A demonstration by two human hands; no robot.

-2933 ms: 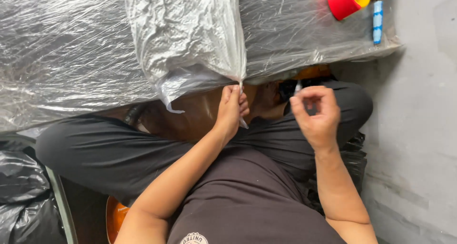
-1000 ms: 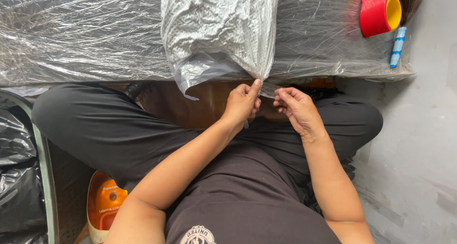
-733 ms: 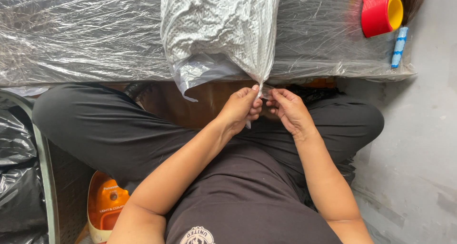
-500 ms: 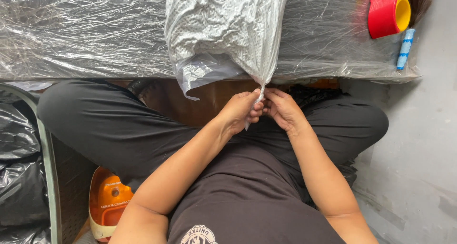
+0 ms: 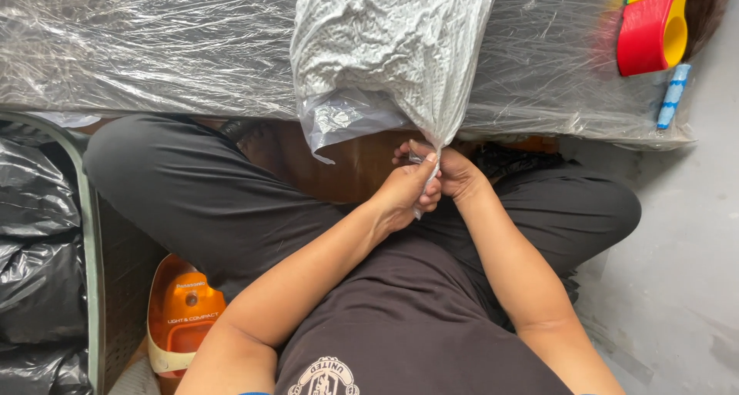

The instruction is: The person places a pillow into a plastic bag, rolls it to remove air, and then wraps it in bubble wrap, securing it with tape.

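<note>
Left hand (image 5: 404, 191) and right hand (image 5: 456, 172) both pinched shut on the plastic bag (image 5: 385, 56) gathered corner, touching. Bag bulk sits above the grip; red tape dispenser (image 5: 650, 29) well off to its right.

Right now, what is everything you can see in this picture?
clear plastic bag: one, filled with something pale and textured, hanging over the table edge, its neck gathered at the hands
plastic-wrapped table: one, shiny clear film, across the top
tape dispenser: one, red and yellow, top right on the table
small tube: one, blue and white, beside the dispenser
orange appliance: one, on the floor, lower left
black bags: several, far left
left hand: pinching the bag's neck
right hand: touching the left, at the same neck
</note>
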